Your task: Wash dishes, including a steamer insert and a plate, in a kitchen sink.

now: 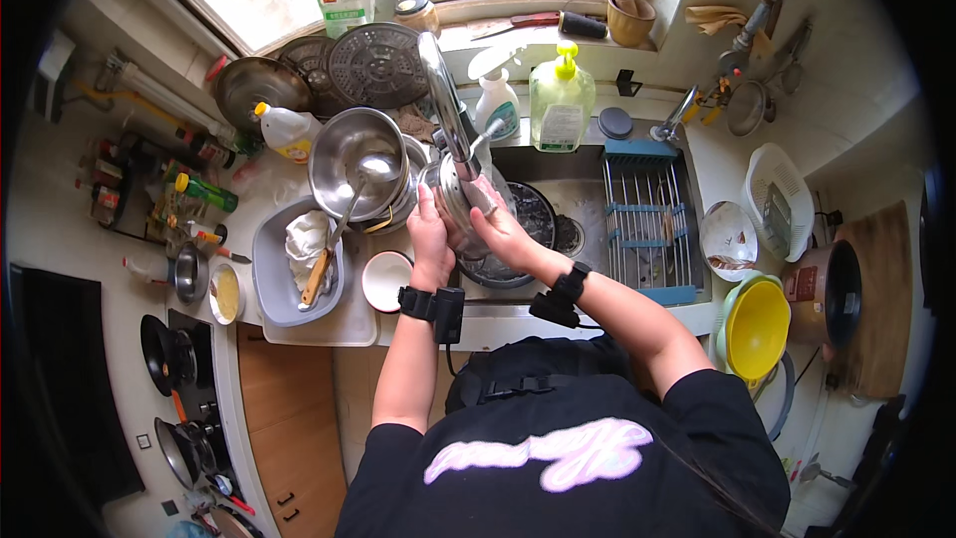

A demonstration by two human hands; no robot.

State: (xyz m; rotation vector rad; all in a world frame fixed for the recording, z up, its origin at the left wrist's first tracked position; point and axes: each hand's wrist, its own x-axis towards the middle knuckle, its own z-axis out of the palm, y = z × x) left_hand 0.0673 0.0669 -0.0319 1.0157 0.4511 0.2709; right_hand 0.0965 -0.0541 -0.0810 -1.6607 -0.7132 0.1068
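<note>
My left hand (430, 235) grips the rim of a round metal lid or shallow pan (449, 190), held tilted below the faucet (447, 101). A pinkish cloth (479, 196) is in my right hand (502, 232), against the same metal piece. Beneath my hands, a dark round pan (541, 213) with water in it sits in the steel sink (571, 190). The faucet partly hides the metal piece, so its exact kind cannot be told.
Left of the sink are a steel bowl (323, 164) with a ladle, a grey basin (263, 269) and a white bowl (387, 282). A dish rack (648, 220) spans the sink's right side. Behind stand a spray bottle (497, 104) and a pump bottle (562, 101).
</note>
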